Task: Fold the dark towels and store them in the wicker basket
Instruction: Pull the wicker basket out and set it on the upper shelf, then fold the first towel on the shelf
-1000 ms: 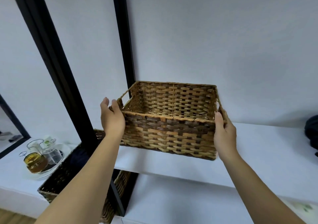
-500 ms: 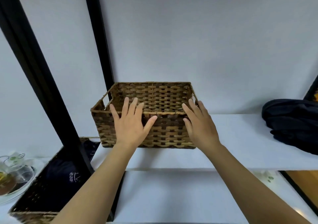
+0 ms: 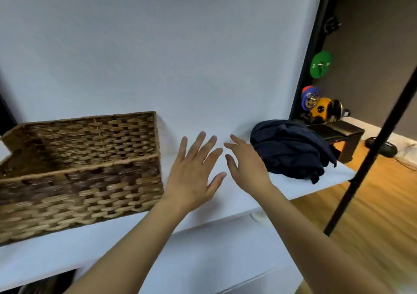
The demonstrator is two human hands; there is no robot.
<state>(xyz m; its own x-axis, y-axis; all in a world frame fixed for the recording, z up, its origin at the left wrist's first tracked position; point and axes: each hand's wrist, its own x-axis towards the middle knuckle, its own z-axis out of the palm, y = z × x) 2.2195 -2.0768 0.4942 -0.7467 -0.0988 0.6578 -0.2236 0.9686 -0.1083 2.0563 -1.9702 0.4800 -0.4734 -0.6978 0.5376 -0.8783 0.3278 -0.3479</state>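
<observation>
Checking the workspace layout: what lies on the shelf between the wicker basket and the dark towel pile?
In the head view, only the left hand and right hand, both open, over bare white shelf between wicker basket and dark towels.

The wicker basket (image 3: pixel 79 171) sits on the white shelf (image 3: pixel 225 205), at its left end, open side up. Well to its right lies a heap of dark towels (image 3: pixel 291 147) (unfolded, bunched near the shelf's right end). Between them the left hand (image 3: pixel 194 171) and right hand (image 3: pixel 246 162) are raised above the shelf, fingers spread, holding nothing. Behind the towels stand coloured weight plates (image 3: pixel 320 64) beside a black post (image 3: pixel 316 45).
</observation>
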